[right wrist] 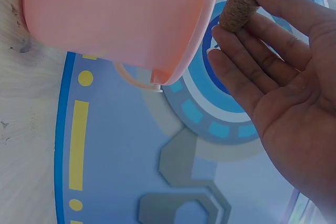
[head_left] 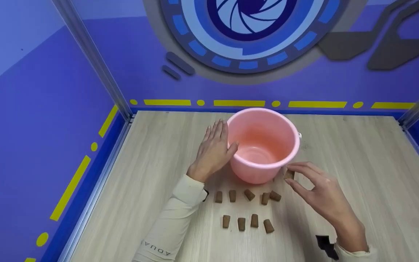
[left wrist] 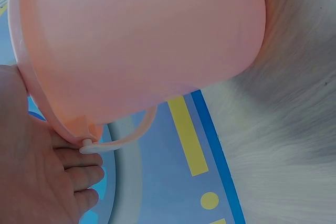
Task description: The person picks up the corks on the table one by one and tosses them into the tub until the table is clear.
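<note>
Touching pink bucket: L hand, at 9 o'clock; we see fingers straight along its outside, thumb at the rim, no full grip.
Pink bucket: stands on the table, centre of our clock; we judge it light, so a hard L push, unopposed, could slide or tip it twd 3 o'clock.
R hand: btwn 4 & 5 o'clock, just beside the bucket; thumb & fingertips pinch one small brown cork.
Held cork: tapered, only fingertips on it; we think a loose pinch could let it slip & roll.
Loose corks: nine at 6 o'clock, two rows; a low R-hand sweep or a sliding bucket might scatter them.
Handle: pivot by L fingertips; could snag them if the bucket shifts, we'd guess.
</note>
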Demonstrator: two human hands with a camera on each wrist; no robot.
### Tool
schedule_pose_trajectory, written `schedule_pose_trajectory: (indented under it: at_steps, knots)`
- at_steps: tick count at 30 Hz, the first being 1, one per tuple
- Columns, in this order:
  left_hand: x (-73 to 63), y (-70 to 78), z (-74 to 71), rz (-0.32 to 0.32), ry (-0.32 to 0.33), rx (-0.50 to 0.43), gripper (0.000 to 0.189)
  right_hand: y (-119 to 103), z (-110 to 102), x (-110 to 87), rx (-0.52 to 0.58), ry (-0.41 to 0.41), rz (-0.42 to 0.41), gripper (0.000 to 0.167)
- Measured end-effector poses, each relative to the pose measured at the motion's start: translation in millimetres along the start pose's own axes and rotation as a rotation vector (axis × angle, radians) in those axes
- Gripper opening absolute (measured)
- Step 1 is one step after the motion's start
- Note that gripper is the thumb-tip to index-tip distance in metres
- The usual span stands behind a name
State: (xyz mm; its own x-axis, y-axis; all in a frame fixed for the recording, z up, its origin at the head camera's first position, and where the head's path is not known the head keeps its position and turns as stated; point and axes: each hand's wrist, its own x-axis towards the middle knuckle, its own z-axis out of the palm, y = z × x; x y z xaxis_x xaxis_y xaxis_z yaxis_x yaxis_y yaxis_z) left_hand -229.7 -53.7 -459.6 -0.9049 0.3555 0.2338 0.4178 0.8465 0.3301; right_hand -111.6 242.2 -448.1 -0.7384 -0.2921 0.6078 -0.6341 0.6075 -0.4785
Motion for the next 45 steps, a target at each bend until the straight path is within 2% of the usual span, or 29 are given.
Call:
schedule_pose_trajectory:
  at_steps: [5,28,45]
  knots:
    - [0.0,-0.3,0.2,0.011,0.015,0.013,0.074,1.7,-2.0,5.4,0.017,0.004,0.001,0.047]
    - [-0.3,0.0,1.4,-0.004,-0.001,0.016,0.073,13.8,-1.8,27.5,0.041,0.045,-0.004,0.044]
    - [0.9,0.1,2.3,-0.020,-0.008,-0.002,0.074,26.0,10.0,43.8,0.043,0.070,0.010,0.039]
